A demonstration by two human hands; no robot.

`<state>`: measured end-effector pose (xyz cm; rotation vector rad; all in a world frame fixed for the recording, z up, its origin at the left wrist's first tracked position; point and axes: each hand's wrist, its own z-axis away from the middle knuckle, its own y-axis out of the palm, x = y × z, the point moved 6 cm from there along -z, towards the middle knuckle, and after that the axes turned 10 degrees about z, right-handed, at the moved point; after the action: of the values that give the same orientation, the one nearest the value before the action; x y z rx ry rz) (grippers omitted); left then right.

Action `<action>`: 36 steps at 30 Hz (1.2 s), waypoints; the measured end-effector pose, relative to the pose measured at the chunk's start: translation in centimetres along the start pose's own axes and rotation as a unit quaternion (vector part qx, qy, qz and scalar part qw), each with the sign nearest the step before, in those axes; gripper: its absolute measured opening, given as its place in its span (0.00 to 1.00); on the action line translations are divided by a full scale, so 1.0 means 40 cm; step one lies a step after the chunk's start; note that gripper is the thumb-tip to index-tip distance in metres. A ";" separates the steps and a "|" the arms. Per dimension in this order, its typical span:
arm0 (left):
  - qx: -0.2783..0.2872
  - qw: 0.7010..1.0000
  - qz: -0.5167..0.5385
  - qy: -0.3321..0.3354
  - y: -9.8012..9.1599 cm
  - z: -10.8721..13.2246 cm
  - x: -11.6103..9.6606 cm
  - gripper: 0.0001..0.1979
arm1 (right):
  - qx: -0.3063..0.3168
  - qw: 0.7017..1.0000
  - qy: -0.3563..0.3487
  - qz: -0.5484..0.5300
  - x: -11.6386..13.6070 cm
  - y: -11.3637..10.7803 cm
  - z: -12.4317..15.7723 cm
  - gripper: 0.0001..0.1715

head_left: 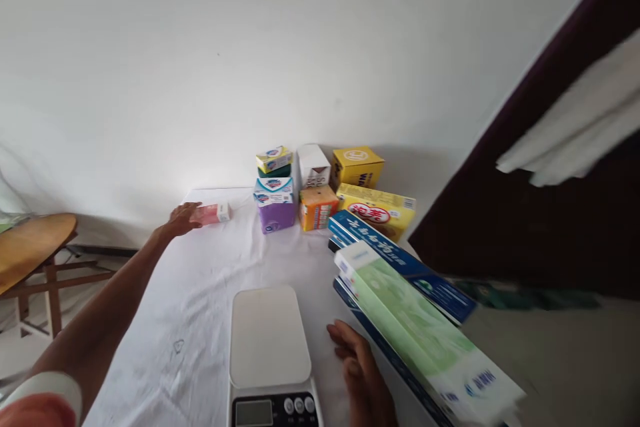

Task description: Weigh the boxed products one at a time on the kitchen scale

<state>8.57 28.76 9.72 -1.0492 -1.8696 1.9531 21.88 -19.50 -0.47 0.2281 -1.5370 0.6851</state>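
The left hand (186, 219) is stretched far out across the white-covered desk (200, 320), and its fingers lie over the near end of a small pink box (214, 213). This box lies flat near the far left corner of the desk, just left of the cluster of packages at the back. The fingers look fairly straight and only narrowly parted. Whether they actually grip the box or merely touch it cannot be told, as the view there is small and soft.

The right hand (357, 363) rests low and close to the camera, palm down on the cloth, with the fingers loosely spread and slightly curled. It holds nothing. It sits between a white kitchen scale (270, 340) on its left and a long green box (415, 320) on its right, just beside both; contact with either is not clear.

The green box lies slanted on top of a long blue box (400, 259). Behind them, against the wall, stand a purple box (275, 212) with a small yellow and green pack (273, 161) on top, a white carton (313, 167), an orange box (317, 207), a yellow cube box (358, 167) and a flat yellow box (377, 211), all packed close together and well apart from the right hand
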 end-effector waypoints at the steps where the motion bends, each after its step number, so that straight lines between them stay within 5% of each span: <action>1: -0.016 1.000 0.001 0.005 -0.012 0.011 -0.022 0.31 | -0.002 1.000 -0.007 -0.005 0.008 -0.002 0.002 0.36; 4: -0.091 0.995 0.017 0.045 -0.054 0.077 -0.143 0.25 | -0.005 1.000 -0.023 -0.009 0.022 -0.005 0.005 0.31; 7: -0.190 0.958 0.088 0.198 -0.091 0.208 -0.370 0.18 | 0.006 0.999 -0.046 -0.004 0.027 -0.002 0.004 0.28; 9: -0.138 0.922 0.121 0.341 -0.070 0.307 -0.558 0.20 | 0.009 0.998 -0.062 -0.008 0.028 -0.001 0.005 0.28; 12: 0.033 0.866 0.116 0.485 0.009 0.419 -0.802 0.35 | 0.005 0.997 -0.072 -0.016 0.031 0.000 0.005 0.28; 16: 0.172 0.834 0.022 0.524 0.104 0.451 -0.962 0.49 | 0.007 0.998 -0.062 -0.017 0.031 0.006 0.001 0.29; 21: 0.232 0.819 -0.077 0.519 0.151 0.429 -1.004 0.39 | 0.005 0.997 -0.072 -0.019 0.038 0.013 -0.004 0.28; 28: 0.238 0.819 -0.025 0.522 0.103 0.430 -1.012 0.32 | -0.001 0.996 -0.089 -0.021 0.043 0.009 -0.002 0.23; 32: 0.203 0.852 -0.019 0.482 0.010 0.454 -0.942 0.29 | 0.004 0.996 -0.085 -0.029 0.040 0.007 -0.004 0.25; 36: 0.159 0.900 -0.038 0.404 -0.069 0.490 -0.796 0.26 | -0.003 0.995 -0.084 -0.047 0.050 -0.006 -0.004 0.24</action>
<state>18.00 -5.66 21.18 -1.3607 -1.0748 1.3695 21.94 -19.09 1.52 0.3586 -1.6770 0.5995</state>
